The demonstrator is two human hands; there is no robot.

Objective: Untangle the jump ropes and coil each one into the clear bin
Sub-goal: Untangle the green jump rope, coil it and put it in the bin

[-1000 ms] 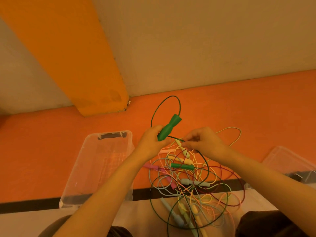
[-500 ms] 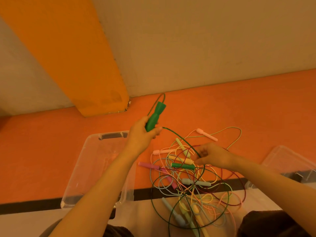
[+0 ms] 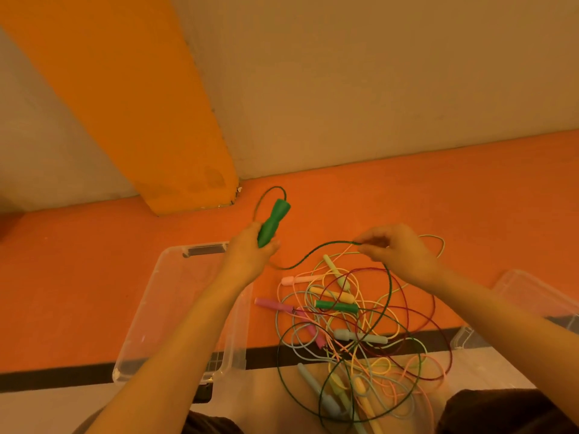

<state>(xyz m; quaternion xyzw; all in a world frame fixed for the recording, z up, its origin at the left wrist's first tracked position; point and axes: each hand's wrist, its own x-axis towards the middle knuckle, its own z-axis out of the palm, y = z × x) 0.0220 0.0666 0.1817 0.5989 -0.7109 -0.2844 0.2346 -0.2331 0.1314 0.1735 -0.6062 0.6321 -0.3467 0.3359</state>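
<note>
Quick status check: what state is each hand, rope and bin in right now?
left hand: grips green handle, raised
right hand: pinches green cord
second green handle: lying in the rope pile
rope pile: tangled on the floor
clear bin: open, no rope inside

The left hand (image 3: 250,258) grips a dark green moulded plastic jump-rope handle (image 3: 273,222), held up above the far rim of a clear rectangular plastic bin (image 3: 147,308) that sits on the orange floor (image 3: 78,277). A thin dark green cord (image 3: 313,252) loops from the handle's top and sweeps across to the right hand (image 3: 394,252), which pinches it between fingertips. Below the right hand lies a tangled pile of pastel jump ropes (image 3: 354,333) with pink, yellow, green and pale blue handles. A second clear plastic container (image 3: 532,296) shows at the right edge.
</note>
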